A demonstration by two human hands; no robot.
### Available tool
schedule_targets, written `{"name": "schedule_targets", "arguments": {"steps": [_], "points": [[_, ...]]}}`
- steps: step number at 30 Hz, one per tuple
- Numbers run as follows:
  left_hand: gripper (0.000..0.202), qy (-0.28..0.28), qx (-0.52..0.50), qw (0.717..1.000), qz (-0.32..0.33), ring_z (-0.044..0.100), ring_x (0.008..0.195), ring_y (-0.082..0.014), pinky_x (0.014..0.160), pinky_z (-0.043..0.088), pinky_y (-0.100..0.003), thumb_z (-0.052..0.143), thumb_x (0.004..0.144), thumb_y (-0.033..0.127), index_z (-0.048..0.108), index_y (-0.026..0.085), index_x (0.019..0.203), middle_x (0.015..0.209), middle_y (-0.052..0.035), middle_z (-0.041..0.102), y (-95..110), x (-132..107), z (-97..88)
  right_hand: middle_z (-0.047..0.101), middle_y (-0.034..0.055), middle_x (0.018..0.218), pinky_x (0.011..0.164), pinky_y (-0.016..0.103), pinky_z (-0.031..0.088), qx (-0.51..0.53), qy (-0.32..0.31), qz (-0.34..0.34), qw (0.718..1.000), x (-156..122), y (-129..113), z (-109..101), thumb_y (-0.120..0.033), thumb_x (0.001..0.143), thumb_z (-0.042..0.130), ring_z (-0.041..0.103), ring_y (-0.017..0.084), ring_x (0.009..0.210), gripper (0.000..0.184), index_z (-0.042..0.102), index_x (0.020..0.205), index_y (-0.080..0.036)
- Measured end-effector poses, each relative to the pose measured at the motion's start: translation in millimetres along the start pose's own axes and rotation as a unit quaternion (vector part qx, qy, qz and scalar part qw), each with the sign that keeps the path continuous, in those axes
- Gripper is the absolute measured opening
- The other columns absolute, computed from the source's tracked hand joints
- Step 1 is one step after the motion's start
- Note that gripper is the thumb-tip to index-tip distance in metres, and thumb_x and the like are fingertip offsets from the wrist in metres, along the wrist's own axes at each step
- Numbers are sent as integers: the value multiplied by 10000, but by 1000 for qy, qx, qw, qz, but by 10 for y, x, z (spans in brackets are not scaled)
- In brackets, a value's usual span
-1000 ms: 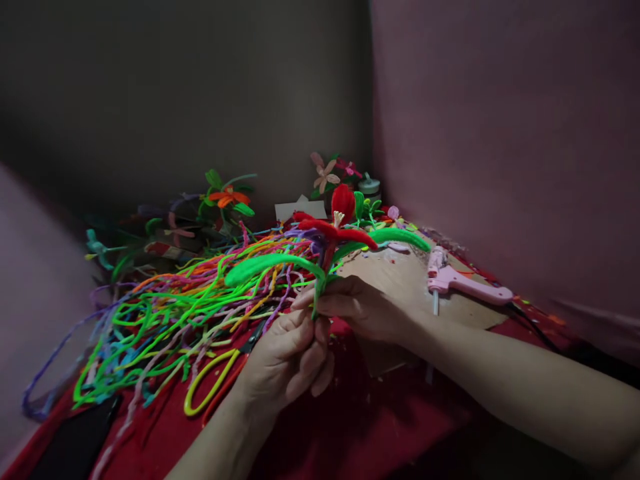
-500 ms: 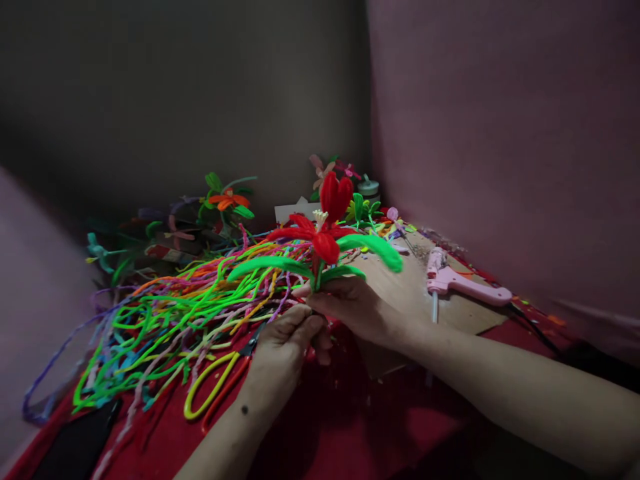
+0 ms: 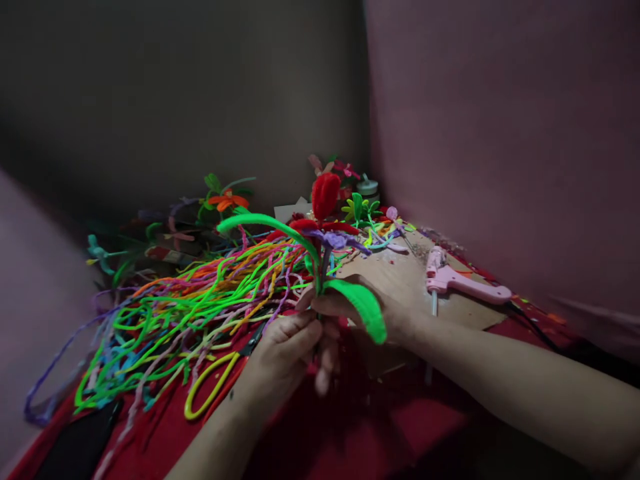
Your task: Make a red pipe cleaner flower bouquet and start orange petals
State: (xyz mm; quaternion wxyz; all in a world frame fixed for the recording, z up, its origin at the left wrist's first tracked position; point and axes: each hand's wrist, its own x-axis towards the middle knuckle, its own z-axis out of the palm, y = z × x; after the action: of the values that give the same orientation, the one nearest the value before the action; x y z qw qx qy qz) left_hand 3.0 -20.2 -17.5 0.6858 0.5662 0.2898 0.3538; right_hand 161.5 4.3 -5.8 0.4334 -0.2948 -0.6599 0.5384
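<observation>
A pipe-cleaner flower (image 3: 326, 195) stands upright in front of me, with red petals, a purple bloom at its side and long green leaves. My left hand (image 3: 295, 340) pinches the lower stem between thumb and fingers. Just above it, my right hand (image 3: 350, 303) grips the stem at the base of the leaves, its fingers partly behind the stem. One green leaf (image 3: 363, 307) hangs down over the right hand, and another arches out to the left. The stem's lower end is mostly hidden by my fingers.
Many coloured pipe cleaners (image 3: 200, 300) spread over the red cloth at left, beside yellow-and-orange-handled scissors (image 3: 193, 397). A pink glue gun (image 3: 465, 285) lies on cardboard (image 3: 415, 267) at right. Finished flowers (image 3: 227, 200) stand behind; a black flat object (image 3: 77, 440) lies front left.
The flower has turned in my hands: its purple bloom now shows, the right leaf has swung down and the left leaf has risen. Both hands stay on the stem.
</observation>
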Motion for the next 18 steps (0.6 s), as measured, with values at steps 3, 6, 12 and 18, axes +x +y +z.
{"name": "schedule_targets", "arguments": {"steps": [3,6,12,18], "points": [[153,200,262,941,73,594,641,-122,664,459,-219,558,832,276,652,174,767,650,7,647,1,34,-30,635,33,753,607,245,440,-1,64,13,998,25,56,3,-430,816,553,554,147,703,307,687,856,-157],[140,250,397,873,132,585,668,-137,659,440,-227,537,813,264,650,183,828,708,1,661,-41,37,-21,619,17,691,650,261,435,-22,73,20,997,44,75,17,-394,787,603,516,139,670,268,683,822,-141],[96,237,495,827,122,542,617,-122,617,401,-222,551,805,270,610,195,812,708,9,634,-48,8,10,582,-10,653,628,247,399,-13,59,45,997,48,27,63,-415,764,627,448,112,617,271,667,788,-148],[117,249,357,897,79,476,485,-94,496,384,-201,517,814,266,574,193,743,561,51,527,-7,8,56,581,-15,626,573,235,393,83,2,34,996,59,98,64,-457,704,677,488,103,570,333,659,817,-144]]}}
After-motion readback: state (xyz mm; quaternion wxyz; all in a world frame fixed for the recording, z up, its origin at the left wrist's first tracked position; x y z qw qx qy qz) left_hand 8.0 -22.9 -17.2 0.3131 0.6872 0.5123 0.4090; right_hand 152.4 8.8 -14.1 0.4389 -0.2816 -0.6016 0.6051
